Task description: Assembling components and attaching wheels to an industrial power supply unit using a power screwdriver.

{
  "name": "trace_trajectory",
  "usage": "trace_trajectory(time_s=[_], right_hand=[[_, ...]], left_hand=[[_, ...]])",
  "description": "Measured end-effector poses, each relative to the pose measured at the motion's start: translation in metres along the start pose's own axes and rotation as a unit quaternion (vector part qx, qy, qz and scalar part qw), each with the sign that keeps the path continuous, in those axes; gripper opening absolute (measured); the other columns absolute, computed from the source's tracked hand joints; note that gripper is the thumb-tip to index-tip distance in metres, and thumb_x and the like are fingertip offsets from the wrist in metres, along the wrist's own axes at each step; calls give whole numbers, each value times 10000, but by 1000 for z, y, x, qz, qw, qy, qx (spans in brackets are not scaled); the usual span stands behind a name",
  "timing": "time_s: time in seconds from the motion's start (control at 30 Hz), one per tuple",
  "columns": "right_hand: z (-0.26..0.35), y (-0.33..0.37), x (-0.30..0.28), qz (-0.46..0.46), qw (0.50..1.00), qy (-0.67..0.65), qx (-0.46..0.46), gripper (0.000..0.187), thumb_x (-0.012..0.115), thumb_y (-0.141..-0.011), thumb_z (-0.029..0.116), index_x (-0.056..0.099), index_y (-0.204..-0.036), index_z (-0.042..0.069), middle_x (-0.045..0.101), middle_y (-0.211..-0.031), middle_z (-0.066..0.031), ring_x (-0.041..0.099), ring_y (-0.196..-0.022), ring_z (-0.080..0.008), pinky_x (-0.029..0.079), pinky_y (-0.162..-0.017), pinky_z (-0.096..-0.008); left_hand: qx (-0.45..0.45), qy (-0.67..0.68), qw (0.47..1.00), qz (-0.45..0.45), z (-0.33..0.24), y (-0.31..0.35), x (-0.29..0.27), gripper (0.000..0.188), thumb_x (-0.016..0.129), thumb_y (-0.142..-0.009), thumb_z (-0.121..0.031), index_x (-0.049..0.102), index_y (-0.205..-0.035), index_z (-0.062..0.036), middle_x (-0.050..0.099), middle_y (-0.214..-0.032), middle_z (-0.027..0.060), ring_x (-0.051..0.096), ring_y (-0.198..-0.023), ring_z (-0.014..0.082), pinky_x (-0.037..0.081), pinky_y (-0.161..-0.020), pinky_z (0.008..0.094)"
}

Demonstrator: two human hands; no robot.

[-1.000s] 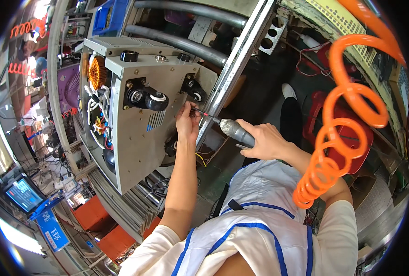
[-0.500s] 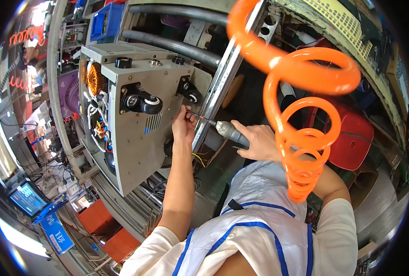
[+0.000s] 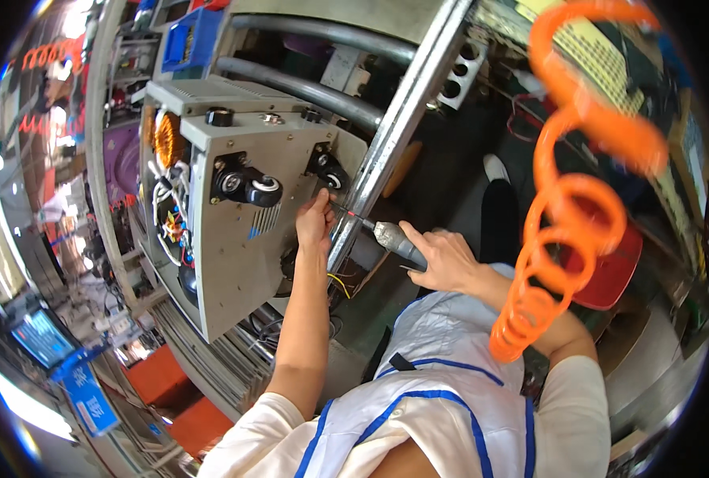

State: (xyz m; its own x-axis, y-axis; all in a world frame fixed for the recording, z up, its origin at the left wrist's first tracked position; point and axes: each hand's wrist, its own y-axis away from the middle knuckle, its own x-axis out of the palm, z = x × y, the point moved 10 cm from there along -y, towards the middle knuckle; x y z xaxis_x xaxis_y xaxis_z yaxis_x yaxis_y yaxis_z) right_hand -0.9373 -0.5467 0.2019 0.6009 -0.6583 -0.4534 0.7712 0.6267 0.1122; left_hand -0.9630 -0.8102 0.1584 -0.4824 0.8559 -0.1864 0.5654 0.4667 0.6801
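Note:
A grey metal machine housing (image 3: 235, 239) lies with its caster side turned toward me. Two black swivel casters are bolted to it, a nearer caster (image 3: 247, 183) and a farther caster (image 3: 328, 166). My left hand (image 3: 314, 227) is beside the farther caster, its fingers pinched together near the panel; what they hold is too small to make out. My right hand (image 3: 447, 259) is wrapped round a grey powered screwdriver (image 3: 398, 241). Its thin bit (image 3: 353, 213) points left, the tip reaching close to my left fingertips.
An orange coiled air hose (image 3: 557, 215) hangs over my right arm. A shiny metal rail (image 3: 398, 119) runs just past the housing. Copper coil (image 3: 165, 139) and white wiring show in the housing's open side. A red stool (image 3: 613, 267) stands at right, a blue bin (image 3: 188, 40) at far left.
The orange hose has swung to the right, uncovering floor and a foot. My left fingers have risen slightly toward the farther caster. The screwdriver stays in my right hand, its bit still near them.

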Motion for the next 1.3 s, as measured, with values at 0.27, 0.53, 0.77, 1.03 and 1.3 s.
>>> trace_trajectory(time_s=[0.27,0.53,0.77,1.03,1.3], right_hand=[[-9,-10,14,67,938,-337,51,806,806,-682,173,453,-1378,-27,657,-1033,-111,639,-878,-196,484,-850,-311],[7,-17,-10,116,986,-118,32,829,778,-673,238,428,-1392,23,671,-934,-209,673,-821,-316,524,-741,-403],[9,-24,-7,113,992,63,14,858,749,-670,288,393,-1406,30,669,-878,-239,656,-788,-416,534,-704,-457],[-13,-14,23,150,869,-453,134,782,805,-710,157,452,-1382,-31,620,-1117,-58,571,-967,-113,457,-886,-274],[6,-25,-9,97,972,-196,86,802,797,-682,178,448,-1392,51,680,-923,-113,649,-800,-152,507,-798,-304]], left_hand=[[-6,209,974,91,6,1,15,235,618,-953,-254,601,-899,-26,303,-615,-66,303,-528,62,252,-472,226],[-88,160,968,172,15,4,14,273,545,-993,-251,573,-951,18,310,-649,-56,297,-557,66,284,-501,219],[6,-32,998,46,13,-5,1,286,533,-996,-243,617,-905,15,317,-615,-78,294,-526,56,245,-469,214],[-53,179,967,174,5,7,19,285,528,-997,-263,609,-935,3,273,-633,-70,272,-553,70,273,-524,232],[-19,245,969,32,11,-4,4,329,509,-997,-306,620,-941,-2,255,-655,-65,284,-583,79,271,-533,241]])
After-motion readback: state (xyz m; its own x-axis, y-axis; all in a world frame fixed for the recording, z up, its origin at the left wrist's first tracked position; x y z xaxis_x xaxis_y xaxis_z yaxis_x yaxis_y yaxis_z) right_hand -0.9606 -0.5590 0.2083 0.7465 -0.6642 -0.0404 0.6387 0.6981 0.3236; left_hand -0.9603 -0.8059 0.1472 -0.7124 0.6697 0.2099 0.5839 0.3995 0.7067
